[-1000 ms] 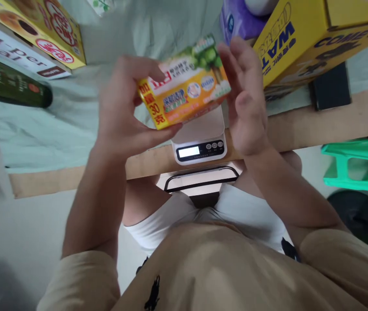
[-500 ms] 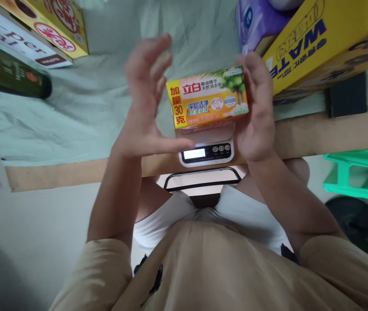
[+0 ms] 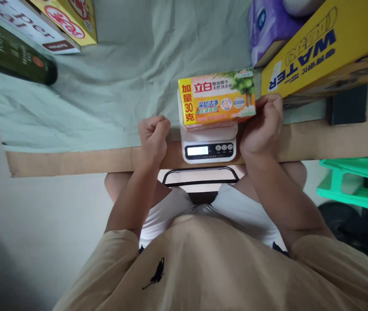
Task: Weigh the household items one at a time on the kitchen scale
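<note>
At the near edge of the table (image 3: 74,162), a small white kitchen scale (image 3: 208,142) sits with its lit display facing the person, and an orange-yellow soap box (image 3: 216,97) lies flat on its platform, printed face up, overhanging the platform a little on both sides. The left hand (image 3: 153,136) is clenched into a fist holding nothing and rests on the bare wooden edge just left of the scale, apart from it. The right hand (image 3: 261,127) is also curled shut and empty, resting on the edge just right of the scale, its knuckles right beside the right end of the box; whether they touch it cannot be told. A pale green cloth (image 3: 122,73) covers the table beyond the wooden edge. A yellow carton (image 3: 313,47) lies near the far right corner, close behind the right hand
</note>
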A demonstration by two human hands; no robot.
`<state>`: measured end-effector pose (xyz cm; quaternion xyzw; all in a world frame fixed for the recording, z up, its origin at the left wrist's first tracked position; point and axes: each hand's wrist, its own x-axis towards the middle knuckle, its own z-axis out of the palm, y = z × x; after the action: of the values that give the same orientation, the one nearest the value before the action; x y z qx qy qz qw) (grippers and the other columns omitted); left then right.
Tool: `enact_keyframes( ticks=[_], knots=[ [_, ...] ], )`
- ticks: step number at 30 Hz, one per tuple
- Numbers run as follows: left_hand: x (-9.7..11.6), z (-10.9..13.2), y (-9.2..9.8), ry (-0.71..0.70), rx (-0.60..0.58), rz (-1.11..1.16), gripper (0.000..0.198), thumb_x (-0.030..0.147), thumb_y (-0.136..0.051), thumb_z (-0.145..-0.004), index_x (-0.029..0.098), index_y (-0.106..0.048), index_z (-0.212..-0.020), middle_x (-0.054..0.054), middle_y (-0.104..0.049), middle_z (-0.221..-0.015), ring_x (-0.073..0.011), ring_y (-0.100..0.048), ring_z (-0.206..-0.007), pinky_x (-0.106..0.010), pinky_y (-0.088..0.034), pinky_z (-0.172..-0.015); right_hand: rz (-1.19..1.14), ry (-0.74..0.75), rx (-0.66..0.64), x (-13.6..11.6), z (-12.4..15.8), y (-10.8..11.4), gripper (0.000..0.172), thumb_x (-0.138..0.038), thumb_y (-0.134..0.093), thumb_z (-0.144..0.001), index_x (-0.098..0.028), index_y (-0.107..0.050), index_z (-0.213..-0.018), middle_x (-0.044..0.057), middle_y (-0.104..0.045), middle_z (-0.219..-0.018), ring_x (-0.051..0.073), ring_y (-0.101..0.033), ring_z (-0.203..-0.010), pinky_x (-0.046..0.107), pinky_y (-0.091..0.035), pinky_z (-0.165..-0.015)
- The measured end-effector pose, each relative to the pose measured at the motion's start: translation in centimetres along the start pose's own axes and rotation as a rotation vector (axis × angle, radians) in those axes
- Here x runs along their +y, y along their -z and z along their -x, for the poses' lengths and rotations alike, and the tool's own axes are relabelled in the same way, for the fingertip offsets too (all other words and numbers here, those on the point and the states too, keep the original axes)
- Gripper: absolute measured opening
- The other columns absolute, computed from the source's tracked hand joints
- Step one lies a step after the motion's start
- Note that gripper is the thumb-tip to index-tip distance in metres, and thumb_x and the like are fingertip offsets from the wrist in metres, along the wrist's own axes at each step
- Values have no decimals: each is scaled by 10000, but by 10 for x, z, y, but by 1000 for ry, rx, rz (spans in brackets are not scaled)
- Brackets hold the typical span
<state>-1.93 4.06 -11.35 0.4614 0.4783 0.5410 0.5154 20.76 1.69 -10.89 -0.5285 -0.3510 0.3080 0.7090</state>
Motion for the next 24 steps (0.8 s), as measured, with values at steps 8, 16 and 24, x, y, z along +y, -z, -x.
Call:
enact_keyframes(
  ticks=[8, 16, 24],
  knots=[
    [-7, -2, 3, -39, -41, -73, 552, 302, -677, -815, 143, -246, -509, 26, -159, -523, -35, -142, -499, -290, -88, -527, 99, -38, -41, 8, 2, 3, 351, -549, -476, -940, -224, -384, -845, 5, -362, -745, 118, -371, -661, 271, -291, -575],
    [-2, -4, -1, -55, -49, -138, 588, 341, -666, -852, 146, -240, -497, 26, -156, -514, -39, -127, -501, -299, -92, -526, 69, -13, 0, 11, 1, 1, 364, -550, -501, -921, -217, -404, -811, 11, -366, -727, 117, -359, -643, 273, -263, -538],
    [-2, -4, -2, -58, -39, -118, 562, 306, -670, -817, 142, -247, -484, 30, -173, -499, -31, -139, -490, -291, -82, -528, 49, 39, -14, 11, 2, 0, 379, -552, -511, -963, -208, -417, -837, 5, -347, -755, 101, -384, -653, 241, -344, -574]
  ],
)
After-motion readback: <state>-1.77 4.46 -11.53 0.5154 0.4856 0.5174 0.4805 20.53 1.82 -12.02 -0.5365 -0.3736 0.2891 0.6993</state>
